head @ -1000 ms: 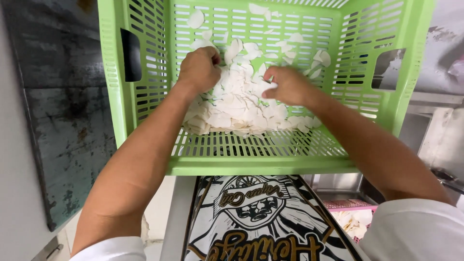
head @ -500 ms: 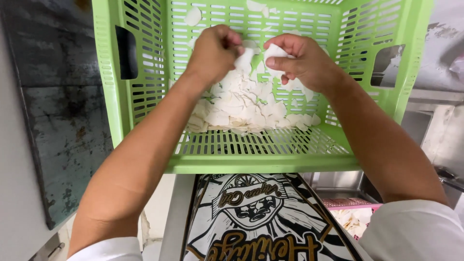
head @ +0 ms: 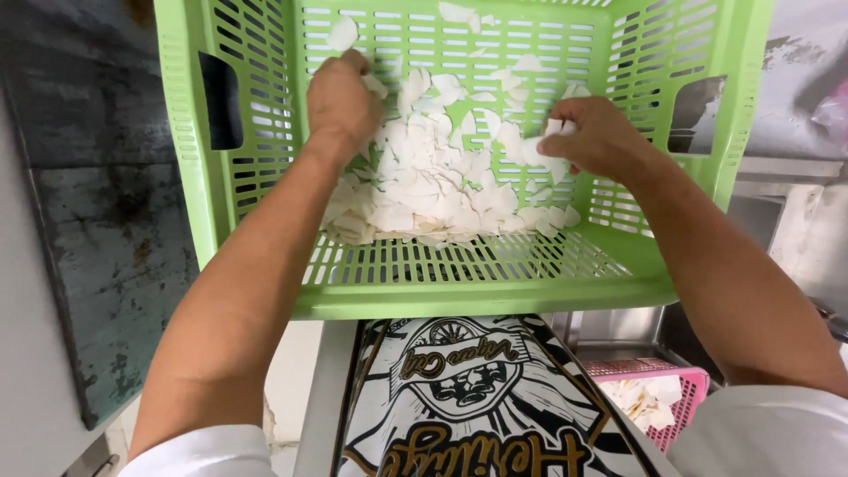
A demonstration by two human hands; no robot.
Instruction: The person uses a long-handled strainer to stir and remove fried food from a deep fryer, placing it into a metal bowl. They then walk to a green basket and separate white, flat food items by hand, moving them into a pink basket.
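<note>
Both hands are seen inside a green slotted plastic crate, which is tilted towards the camera. The left hand is curled, knuckles up, over the upper edge of a heap of thin white slices; whether any are gripped cannot be told. A few slices are pinched between the fingers of the right hand. The heap is gathered at the crate's lower middle. Below the crate, a black printed apron and a pink basket holding similar slices are visible.
</note>
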